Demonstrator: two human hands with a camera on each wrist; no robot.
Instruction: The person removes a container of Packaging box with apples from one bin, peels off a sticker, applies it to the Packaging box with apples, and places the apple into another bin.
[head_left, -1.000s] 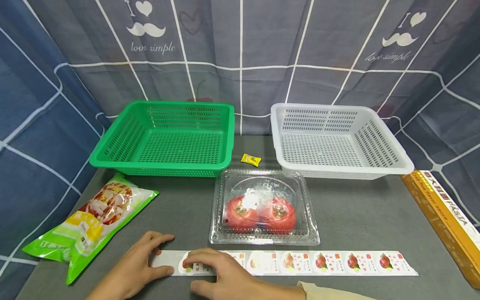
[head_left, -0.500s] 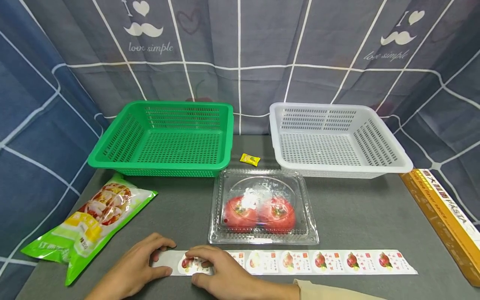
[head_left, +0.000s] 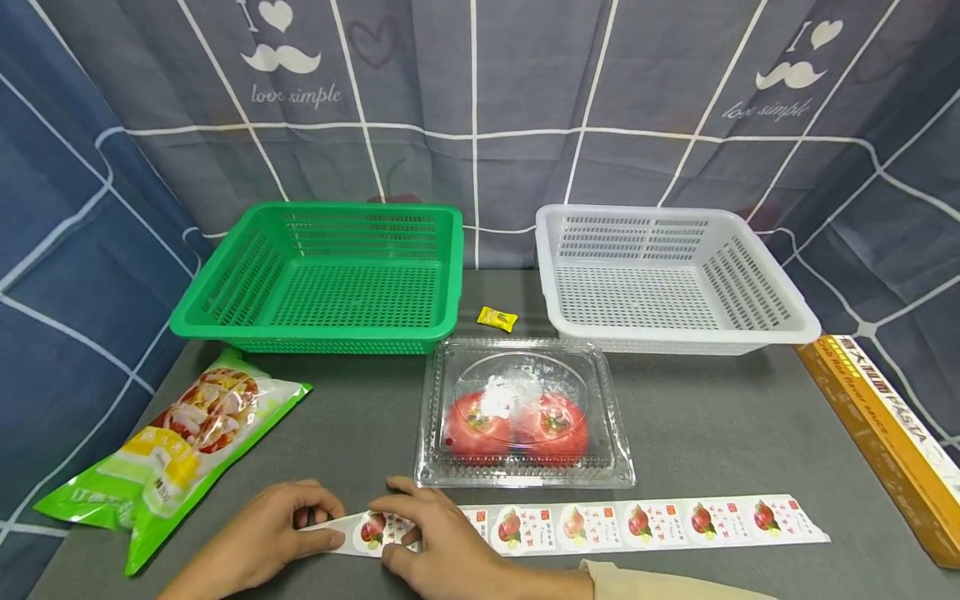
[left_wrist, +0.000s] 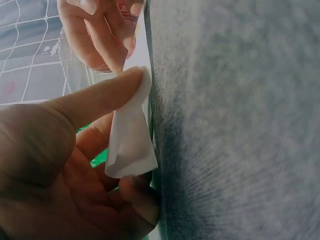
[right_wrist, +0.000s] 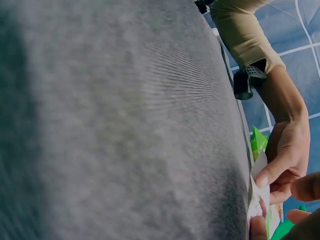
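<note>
Two hands (head_left: 262, 529) (head_left: 453, 533) hold labels (head_left: 607, 527); a box (head_left: 885, 446) reads "PASTA".

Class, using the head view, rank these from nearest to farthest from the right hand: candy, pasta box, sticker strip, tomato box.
1. Sticker strip: touching the right hand.
2. Tomato box: just beyond the hand, slightly right.
3. Candy: behind the tomato box.
4. Pasta box: off at the far right.
</note>
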